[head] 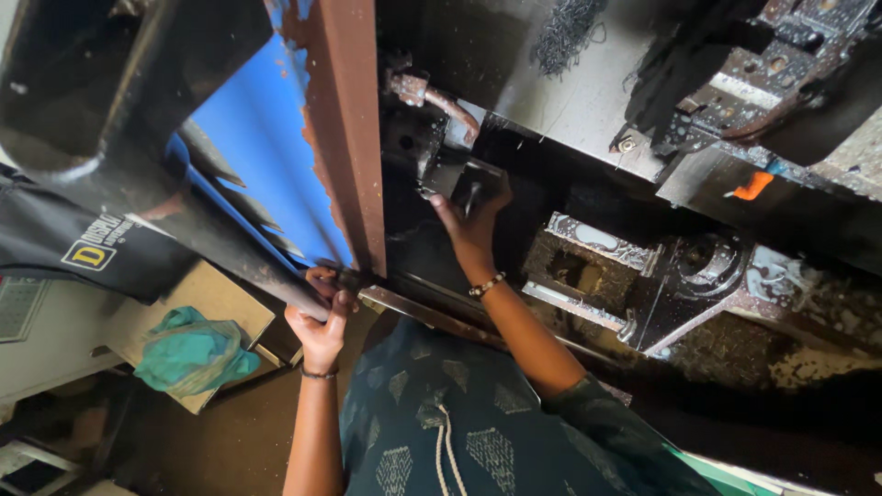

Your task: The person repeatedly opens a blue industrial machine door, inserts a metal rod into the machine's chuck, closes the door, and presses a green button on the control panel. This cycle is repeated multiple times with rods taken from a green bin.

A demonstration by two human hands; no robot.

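- Head view: right hand (470,220) reaches inside the oily machine, fingers clasped on a dark metal block (464,182).
- Left hand (320,317) grips the lower edge of the rust-brown door (347,119).
- Teal cloth (191,354) lies on cardboard, lower left.

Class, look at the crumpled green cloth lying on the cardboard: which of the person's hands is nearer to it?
Left. The left hand grips a dark bar at the rusty door's edge, just right of the green cloth. The right hand is farther off, reaching up into the machine.
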